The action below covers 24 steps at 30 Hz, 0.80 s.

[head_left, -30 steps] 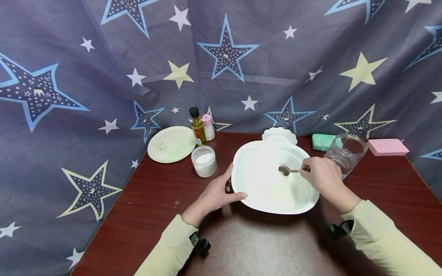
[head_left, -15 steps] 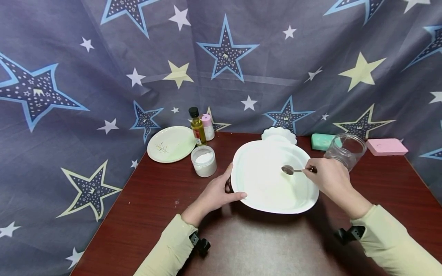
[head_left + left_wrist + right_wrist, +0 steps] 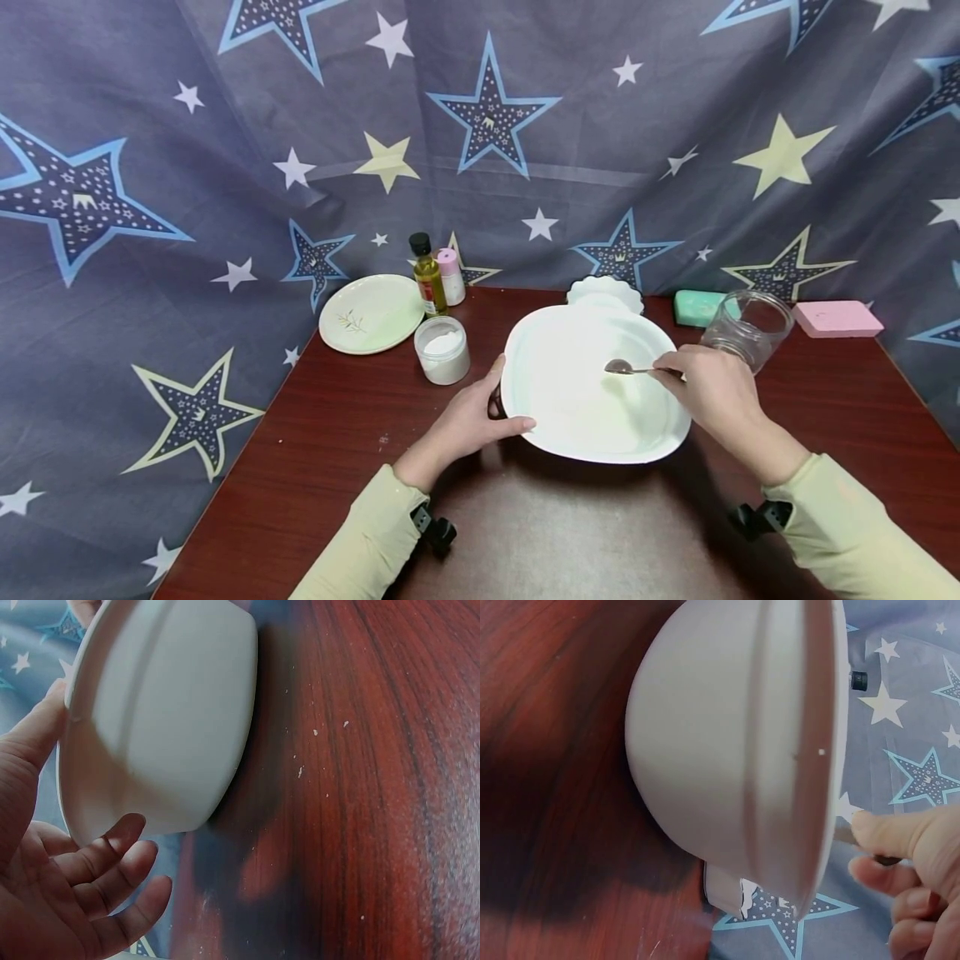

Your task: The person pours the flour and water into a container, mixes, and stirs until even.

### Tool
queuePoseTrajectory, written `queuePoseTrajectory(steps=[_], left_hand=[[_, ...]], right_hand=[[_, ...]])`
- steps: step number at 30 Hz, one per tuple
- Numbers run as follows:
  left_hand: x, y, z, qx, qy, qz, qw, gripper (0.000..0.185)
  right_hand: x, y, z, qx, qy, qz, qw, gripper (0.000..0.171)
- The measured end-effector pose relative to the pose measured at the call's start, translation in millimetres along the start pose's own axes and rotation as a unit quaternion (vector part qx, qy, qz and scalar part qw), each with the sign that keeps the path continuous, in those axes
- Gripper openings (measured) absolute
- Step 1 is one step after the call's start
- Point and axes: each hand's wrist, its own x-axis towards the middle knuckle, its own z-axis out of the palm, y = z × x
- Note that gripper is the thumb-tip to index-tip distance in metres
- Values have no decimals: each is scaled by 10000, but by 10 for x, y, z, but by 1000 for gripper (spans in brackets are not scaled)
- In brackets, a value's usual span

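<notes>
A white oval basin stands on the table in front of me. My left hand holds its left end, thumb on the rim and fingers along the outer wall; in the left wrist view that hand shows the fingers by the wall. Over the basin's right side, my right hand pinches the handle of a spoon. The spoon's bowl is above or in whatever the basin holds; which, I cannot tell. From the right wrist, the hand shows beyond the rim, with the spoon's bowl hidden behind the basin wall.
A jar of white powder, an oil bottle, a pink-capped shaker and a plate stand left. Behind the basin is a scalloped white dish. At right are a glass jar, green block and pink block.
The spoon, in my right hand, has shifted slightly right and then back left over the basin, its bowl turning. My left hand and the basin stay nearly where they were.
</notes>
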Motion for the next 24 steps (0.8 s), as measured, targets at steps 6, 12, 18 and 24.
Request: queuePoseTrajectory(steps=[6, 12, 18, 24], left_hand=[[1, -5, 5, -41, -1, 14, 10000, 106], [0, -1, 4, -133, 20, 71, 9999, 105], [-2, -1, 5, -146, 8, 80, 9999, 105], [-6, 3, 0, -143, 59, 108, 9998, 105]], right_hand=[[-38, 12, 20, 106, 579, -532, 9968, 14], [-39, 39, 1, 272, 716, -555, 9955, 14], [-46, 69, -31, 469, 685, -491, 9953, 14], [-54, 82, -64, 756, 605, -367, 9946, 14]])
